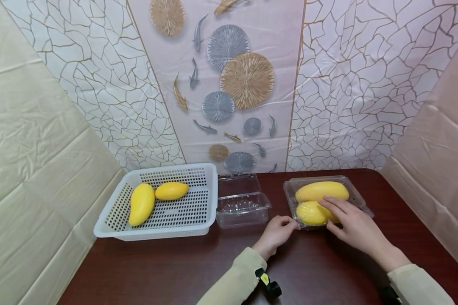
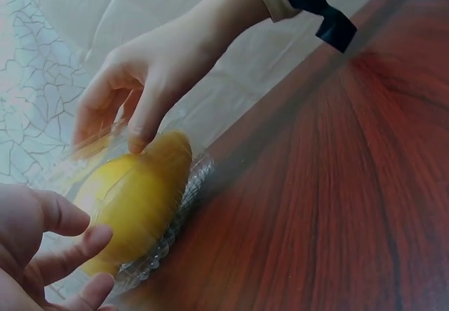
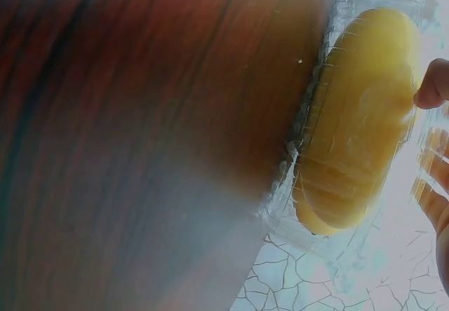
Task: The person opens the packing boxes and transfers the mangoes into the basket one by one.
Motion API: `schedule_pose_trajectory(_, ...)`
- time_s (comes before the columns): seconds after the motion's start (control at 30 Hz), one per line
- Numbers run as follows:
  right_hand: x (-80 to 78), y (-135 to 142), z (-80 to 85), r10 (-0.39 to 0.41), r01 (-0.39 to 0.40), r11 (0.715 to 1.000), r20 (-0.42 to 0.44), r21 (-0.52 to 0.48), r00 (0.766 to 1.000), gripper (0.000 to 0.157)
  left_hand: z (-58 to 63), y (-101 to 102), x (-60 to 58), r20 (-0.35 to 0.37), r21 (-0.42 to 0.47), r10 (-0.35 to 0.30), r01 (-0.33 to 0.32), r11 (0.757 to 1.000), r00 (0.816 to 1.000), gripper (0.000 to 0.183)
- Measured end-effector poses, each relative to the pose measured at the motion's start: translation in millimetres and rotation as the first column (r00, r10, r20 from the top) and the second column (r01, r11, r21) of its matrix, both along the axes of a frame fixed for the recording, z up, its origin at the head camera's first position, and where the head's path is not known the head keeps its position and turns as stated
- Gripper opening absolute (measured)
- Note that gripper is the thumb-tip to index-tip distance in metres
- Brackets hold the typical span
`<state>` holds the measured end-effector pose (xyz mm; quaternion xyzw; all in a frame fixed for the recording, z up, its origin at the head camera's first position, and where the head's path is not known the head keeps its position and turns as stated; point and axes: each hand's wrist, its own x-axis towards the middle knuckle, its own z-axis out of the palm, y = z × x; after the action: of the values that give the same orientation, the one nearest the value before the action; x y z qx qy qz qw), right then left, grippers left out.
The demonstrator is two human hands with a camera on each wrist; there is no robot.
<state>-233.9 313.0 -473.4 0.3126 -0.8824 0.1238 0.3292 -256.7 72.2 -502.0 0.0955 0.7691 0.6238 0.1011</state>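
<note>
Two yellow mangoes (image 1: 322,191) lie in a clear plastic box (image 1: 356,197) at the right of the table, its lid folded over them. My right hand (image 1: 356,224) rests on the lid over the nearer mango (image 2: 133,195), fingers spread on top and thumb at the front side. At the box's near left corner is my left hand (image 1: 277,232), fingertips right at the rim. In the left wrist view the thumb and fingers of this left hand (image 2: 52,251) stand slightly apart, holding nothing visible between them. The right wrist view shows the mango (image 3: 365,114) through the plastic.
A white perforated basket (image 1: 156,232) holding two more mangoes (image 1: 141,205) stands at the left. Beside it, a second clear box (image 1: 242,218) lies with its lid folded back. The dark red-brown table (image 1: 156,271) meets a patterned wall covering (image 1: 248,80) at the back.
</note>
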Motion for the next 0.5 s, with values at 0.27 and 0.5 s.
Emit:
schedule_pose_trajectory(0.27,-1.1,-0.2,3.0,-0.007,0.006,1.000,0.019,0.027,1.000,0.054,0.3,-2.6,-2.2,0.034,-0.002,-0.007,0.007,1.000,0.999,0.014)
schedule_pose_trajectory(0.5,-1.6,13.6,6.2,-0.031,0.030,0.997,0.013,0.064,0.999,0.073,2.5,-6.6,-2.2,0.066,-0.002,-0.034,0.034,0.999,0.997,0.018)
